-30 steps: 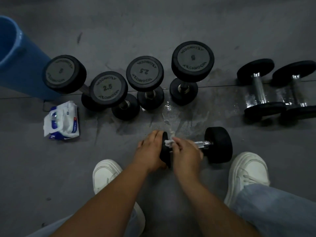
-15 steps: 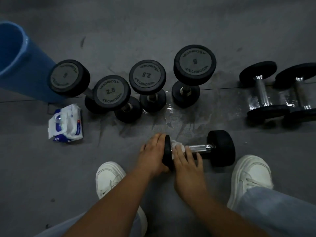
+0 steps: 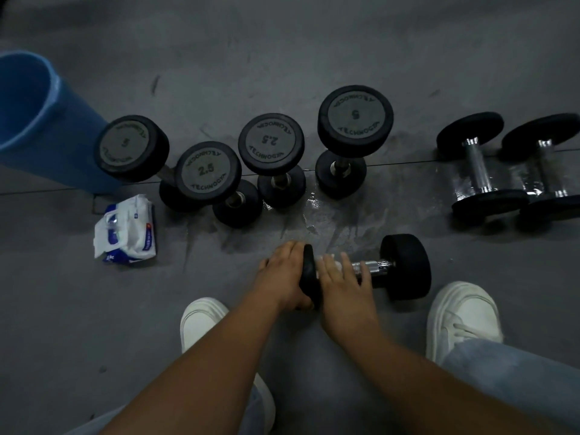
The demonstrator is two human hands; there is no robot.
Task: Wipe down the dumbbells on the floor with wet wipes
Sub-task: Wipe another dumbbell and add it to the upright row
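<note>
Right hand (image 3: 342, 287) now flattened, wipe (image 3: 333, 262) pressed on dumbbell (image 3: 405, 266) handle

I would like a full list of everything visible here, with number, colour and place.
upright rubber dumbbells: four, black with grey end caps, back row
lying chrome-handled dumbbells: two, black, far right
dumbbell being wiped: one, black, lying front centre
wet wipe: one, white, pressed on that dumbbell
wet wipe pack: one, white and blue, left
plastic bin: one, blue, upper left
floor: grey, wet in the middle
shoes: two, white, bottom
jeans legs: two, pale blue, bottom
left hand: one, grips the dumbbell's left head
right hand: one, fingers flat on the wipe
</note>
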